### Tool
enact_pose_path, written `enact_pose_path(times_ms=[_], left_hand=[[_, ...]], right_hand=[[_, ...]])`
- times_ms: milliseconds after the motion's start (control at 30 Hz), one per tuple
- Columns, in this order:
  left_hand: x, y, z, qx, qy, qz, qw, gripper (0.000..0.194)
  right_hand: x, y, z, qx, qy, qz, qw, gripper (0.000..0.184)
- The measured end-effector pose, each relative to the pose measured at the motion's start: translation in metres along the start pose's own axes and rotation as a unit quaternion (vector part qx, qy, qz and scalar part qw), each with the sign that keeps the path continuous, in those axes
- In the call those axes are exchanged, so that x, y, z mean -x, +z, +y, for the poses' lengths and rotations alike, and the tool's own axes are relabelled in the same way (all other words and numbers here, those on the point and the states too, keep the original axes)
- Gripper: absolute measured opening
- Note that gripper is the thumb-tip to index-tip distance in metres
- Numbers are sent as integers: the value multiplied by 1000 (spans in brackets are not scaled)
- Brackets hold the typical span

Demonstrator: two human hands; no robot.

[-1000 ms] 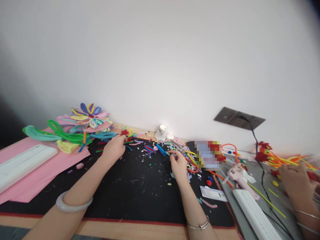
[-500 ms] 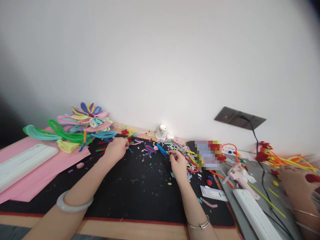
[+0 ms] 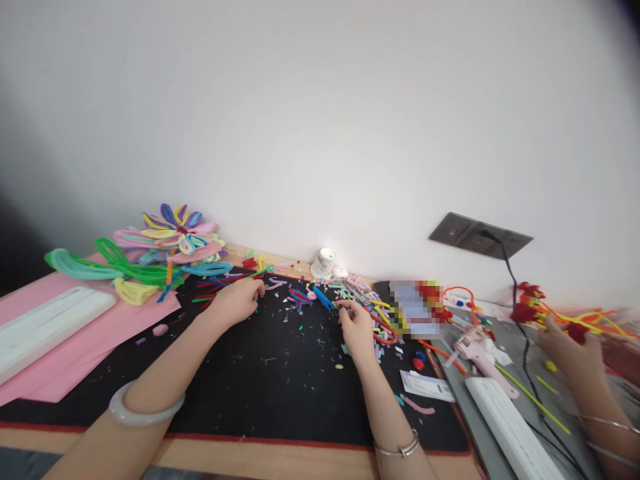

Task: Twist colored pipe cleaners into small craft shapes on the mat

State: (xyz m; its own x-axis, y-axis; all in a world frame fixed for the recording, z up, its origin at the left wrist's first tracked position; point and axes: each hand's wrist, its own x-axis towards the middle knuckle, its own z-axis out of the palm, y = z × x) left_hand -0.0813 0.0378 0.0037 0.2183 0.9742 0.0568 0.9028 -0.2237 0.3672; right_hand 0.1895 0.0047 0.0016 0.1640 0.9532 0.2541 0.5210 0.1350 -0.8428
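My left hand (image 3: 239,300) hovers over the black mat (image 3: 260,387) with its fingers bent together, beside loose red, blue and green pipe cleaners (image 3: 204,288). Whatever lies in its fingers, if anything, is hidden. My right hand (image 3: 357,328) is curled, thumb and forefinger close together, at the near end of a blue pipe-cleaner bundle (image 3: 323,298). Whether it grips that bundle I cannot make out. Left of the bundle lies a red-and-blue pipe-cleaner shape (image 3: 300,299). Metal scissors (image 3: 354,291) rest among colourful clippings beyond my right hand.
Pipe-cleaner flowers (image 3: 180,233) and pink sheets (image 3: 100,357) occupy the left, under a white case (image 3: 55,327). A paper cup (image 3: 324,263) stands by the wall. To the right are a pink glue gun (image 3: 477,352), a black cord (image 3: 525,360) and a co-worker's hand (image 3: 575,353).
My left hand has shifted slightly right and its fingers reach a little farther out. My right hand stays put. The co-worker's hand has moved left, with something red at its fingers.
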Motion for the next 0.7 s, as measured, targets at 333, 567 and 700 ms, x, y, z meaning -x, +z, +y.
enact_pose_path(times_ms=[333, 567, 700], left_hand=[[4, -6, 13, -5, 53, -4, 999, 21], [4, -8, 17, 29, 70, 40, 996, 21], [2, -9, 15, 55, 56, 73, 994, 23]], right_hand=[[0, 0, 0, -4, 3, -5, 1000, 24], [-1, 1, 2, -5, -6, -1, 1000, 25], [-1, 0, 3, -5, -11, 2, 1000, 24]])
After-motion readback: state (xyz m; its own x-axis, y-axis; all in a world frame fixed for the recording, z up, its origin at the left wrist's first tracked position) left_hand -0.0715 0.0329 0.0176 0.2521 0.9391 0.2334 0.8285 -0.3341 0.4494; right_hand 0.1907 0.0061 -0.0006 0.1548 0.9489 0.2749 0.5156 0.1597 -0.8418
